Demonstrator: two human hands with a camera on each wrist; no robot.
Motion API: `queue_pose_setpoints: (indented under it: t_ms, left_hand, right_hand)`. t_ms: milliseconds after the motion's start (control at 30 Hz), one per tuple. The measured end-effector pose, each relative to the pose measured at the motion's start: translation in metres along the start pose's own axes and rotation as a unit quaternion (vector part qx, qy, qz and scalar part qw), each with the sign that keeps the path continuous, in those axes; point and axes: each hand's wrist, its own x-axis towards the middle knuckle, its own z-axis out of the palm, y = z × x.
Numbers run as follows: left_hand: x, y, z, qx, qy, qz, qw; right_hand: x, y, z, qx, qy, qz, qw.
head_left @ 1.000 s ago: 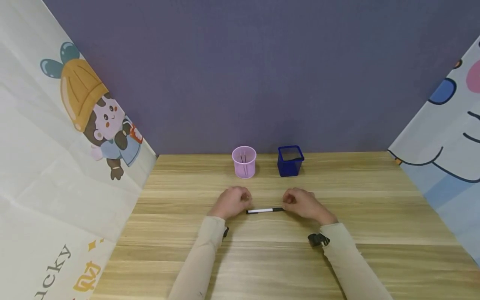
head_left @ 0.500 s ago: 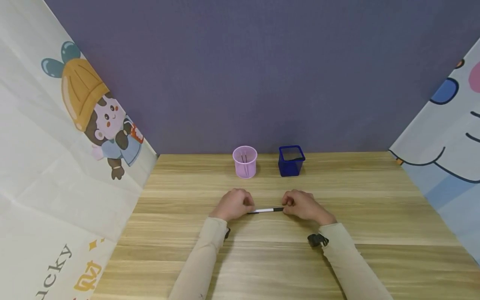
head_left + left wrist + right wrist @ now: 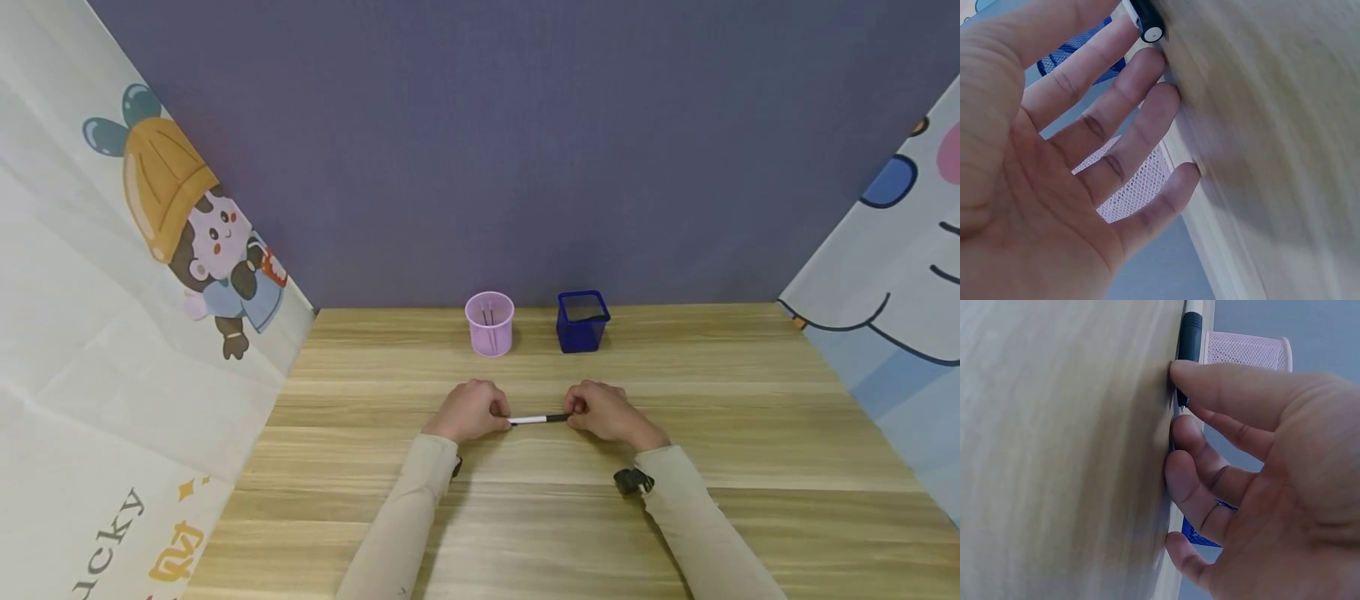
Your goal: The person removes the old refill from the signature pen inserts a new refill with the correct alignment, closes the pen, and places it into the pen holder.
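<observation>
A white pen (image 3: pixel 528 420) with black ends lies crosswise between the two hands, low over the table. At its left end, my left hand (image 3: pixel 471 410) pinches it with thumb and forefinger. The left wrist view shows the round black pen end (image 3: pixel 1152 33) by the fingertips, the other fingers spread against the tabletop. My right hand (image 3: pixel 606 412) pinches the black grip section at the other end. In the right wrist view the pen's metal point (image 3: pixel 1182 409) shows just below the thumb, and the remaining fingers are bent towards the table.
A round pink mesh cup (image 3: pixel 491 337) with thin dark-tipped sticks stands behind the hands. Right of it is a square blue mesh holder (image 3: pixel 579 336) with something dark inside. A grey-purple panel (image 3: pixel 540 167) rises behind the wooden table (image 3: pixel 540 525), with printed cloths at both sides.
My left hand has come down and right onto the left end of the pen and now pinches it. The right hand stays at the other end. The cup and holder have not moved.
</observation>
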Motion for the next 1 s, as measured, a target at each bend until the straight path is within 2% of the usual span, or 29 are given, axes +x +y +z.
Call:
queue_pose_setpoints:
  t_ms: [400, 567, 833, 1000]
  left_hand:
    - [0.0003, 0.0043, -0.0002, 0.029, 0.004, -0.004, 0.9996]
    - [0.0012, 0.0048, 0.0002, 0.023, 0.004, -0.01, 0.9997]
    - [0.004, 0.001, 0.0021, 0.012, 0.024, -0.009, 0.9996]
    - [0.0067, -0.0013, 0.0031, 0.002, 0.038, -0.015, 0.9992]
  right_hand:
    - [0.0018, 0.0009, 0.0008, -0.002, -0.005, 0.002, 1.0]
    - [0.0019, 0.0, -0.0009, -0.004, -0.008, 0.007, 1.0]
    - [0.0042, -0.0023, -0.0018, -0.001, 0.0, 0.021, 1.0]
    - [0.0054, -0.0001, -0.0012, 0.019, 0.003, 0.036, 0.999]
